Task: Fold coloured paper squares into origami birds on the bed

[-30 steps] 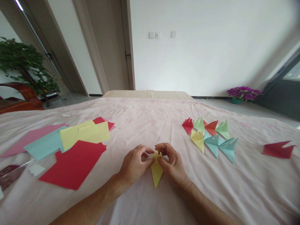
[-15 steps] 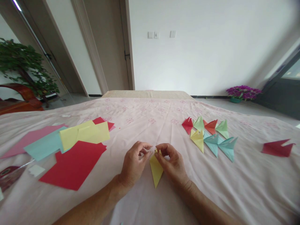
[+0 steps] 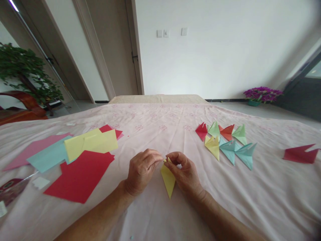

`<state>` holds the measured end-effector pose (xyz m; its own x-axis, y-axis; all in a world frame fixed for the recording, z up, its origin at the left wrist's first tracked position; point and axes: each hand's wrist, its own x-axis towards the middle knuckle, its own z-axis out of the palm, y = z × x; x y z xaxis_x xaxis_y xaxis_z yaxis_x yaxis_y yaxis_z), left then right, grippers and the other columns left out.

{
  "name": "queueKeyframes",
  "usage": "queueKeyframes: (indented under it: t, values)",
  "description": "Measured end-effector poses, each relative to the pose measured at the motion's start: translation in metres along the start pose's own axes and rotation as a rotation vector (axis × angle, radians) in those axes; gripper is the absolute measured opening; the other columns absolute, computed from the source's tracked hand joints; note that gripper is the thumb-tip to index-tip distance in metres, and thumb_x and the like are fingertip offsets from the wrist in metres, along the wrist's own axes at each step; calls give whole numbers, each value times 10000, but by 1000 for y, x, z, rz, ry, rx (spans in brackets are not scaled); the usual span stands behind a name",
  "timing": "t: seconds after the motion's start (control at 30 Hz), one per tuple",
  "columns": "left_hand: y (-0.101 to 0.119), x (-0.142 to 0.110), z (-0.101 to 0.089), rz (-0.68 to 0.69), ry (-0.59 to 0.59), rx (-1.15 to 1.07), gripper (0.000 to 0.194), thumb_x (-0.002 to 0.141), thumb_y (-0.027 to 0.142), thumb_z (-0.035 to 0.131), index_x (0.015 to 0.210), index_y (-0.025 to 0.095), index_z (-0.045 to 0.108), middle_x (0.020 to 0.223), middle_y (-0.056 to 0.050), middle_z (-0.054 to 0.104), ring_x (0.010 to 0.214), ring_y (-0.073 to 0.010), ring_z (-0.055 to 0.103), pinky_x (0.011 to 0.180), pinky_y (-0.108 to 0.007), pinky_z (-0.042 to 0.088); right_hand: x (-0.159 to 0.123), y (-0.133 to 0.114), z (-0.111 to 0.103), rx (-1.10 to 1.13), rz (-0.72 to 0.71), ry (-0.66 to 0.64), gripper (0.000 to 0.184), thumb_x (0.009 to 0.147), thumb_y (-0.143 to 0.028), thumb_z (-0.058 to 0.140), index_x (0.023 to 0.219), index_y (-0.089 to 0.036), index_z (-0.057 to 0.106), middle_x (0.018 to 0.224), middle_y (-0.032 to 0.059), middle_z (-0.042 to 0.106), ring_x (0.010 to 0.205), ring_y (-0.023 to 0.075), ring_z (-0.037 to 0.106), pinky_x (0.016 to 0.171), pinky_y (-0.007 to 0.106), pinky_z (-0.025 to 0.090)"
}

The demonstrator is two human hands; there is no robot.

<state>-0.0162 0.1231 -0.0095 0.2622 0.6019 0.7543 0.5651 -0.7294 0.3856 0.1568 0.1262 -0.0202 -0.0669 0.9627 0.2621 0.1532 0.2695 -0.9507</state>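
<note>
A folded yellow paper shape [image 3: 168,180] lies on the pink cloth [image 3: 160,134] in front of me, its long point toward me. My left hand [image 3: 141,170] has its fingers curled and pinches the shape's upper tip from the left. My right hand [image 3: 184,172] pinches the same tip from the right, thumb and forefinger closed on the paper. The two hands meet at the top of the shape.
Flat sheets lie at the left: red [image 3: 80,175], yellow [image 3: 90,143], light blue [image 3: 46,155], pink [image 3: 32,149]. Several finished folded shapes [image 3: 227,142] sit at the right, and a lone red one [image 3: 299,154] farther right. A plant [image 3: 25,72] and purple flowers [image 3: 262,95] stand on the floor.
My left fingers have closed onto the yellow shape's tip. The shape has tilted slightly and its point has shifted a little right.
</note>
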Motion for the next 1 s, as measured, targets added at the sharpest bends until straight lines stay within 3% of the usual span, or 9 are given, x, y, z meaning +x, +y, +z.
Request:
queueKeyframes:
  t: [0.7, 1.0]
  values:
    - [0, 6, -1, 51, -20, 240, 43, 876, 222, 615, 845, 212, 643, 1118, -57, 612, 942, -156, 629, 801, -283, 530, 1, 1, 0, -2, -5, -63, 85, 778, -274, 653, 766, -192, 636, 681, -24, 603, 645, 123, 509, 623, 233, 410]
    - [-2, 6, -3, 32, 4, 214, 25, 869, 206, 621, 891, 208, 611, 1132, -77, 589, 981, -177, 620, 842, -336, 534, 1, -3, -1, 12, 29, -62, 115, 767, -301, 655, 755, -187, 648, 667, -18, 609, 629, 128, 518, 600, 235, 409]
